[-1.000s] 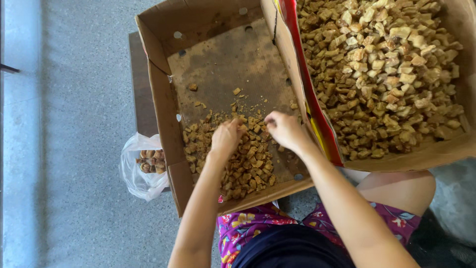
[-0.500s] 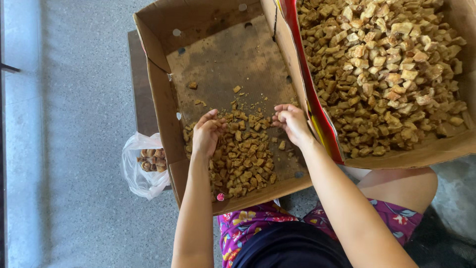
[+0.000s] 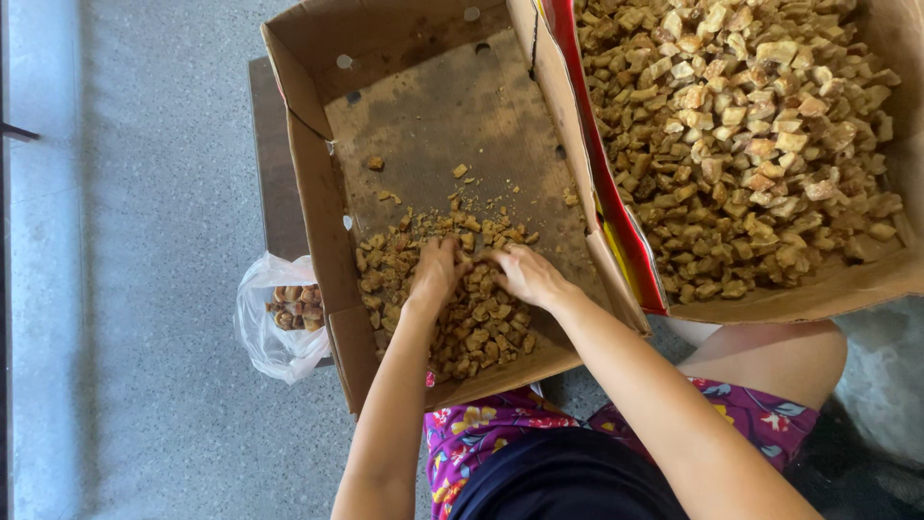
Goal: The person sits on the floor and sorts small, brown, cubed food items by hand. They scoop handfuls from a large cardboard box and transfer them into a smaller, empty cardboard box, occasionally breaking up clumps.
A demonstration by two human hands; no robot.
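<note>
Brown chopped pieces (image 3: 462, 318) lie in a loose heap on the floor of a shallow cardboard box (image 3: 433, 125), in the lower middle of the frame, with a few stray bits scattered above the heap toward the box's bare, stained centre. Largest in view is a second cardboard box (image 3: 847, 289) at the upper right, filled almost to the rim with a deep pile of paler chunks (image 3: 741, 135); a red strip (image 3: 602, 183) runs along its left wall, which touches the right wall of the shallow box. Grey speckled floor (image 3: 144, 289) fills the left of the frame. Below, at the lower centre, a lap in purple flowered cloth (image 3: 481, 433) shows under the near edge of the shallow box.

At the left of that box, a clear plastic bag (image 3: 274, 327) holds a small clump of darker pieces.

Both hands rest on the heap, close together. Left hand (image 3: 438, 274) lies palm down, fingers curled into the pieces. Right hand (image 3: 525, 274) lies just beside it, fingers bent and pinching among the pieces; whether either holds any cannot be told.
</note>
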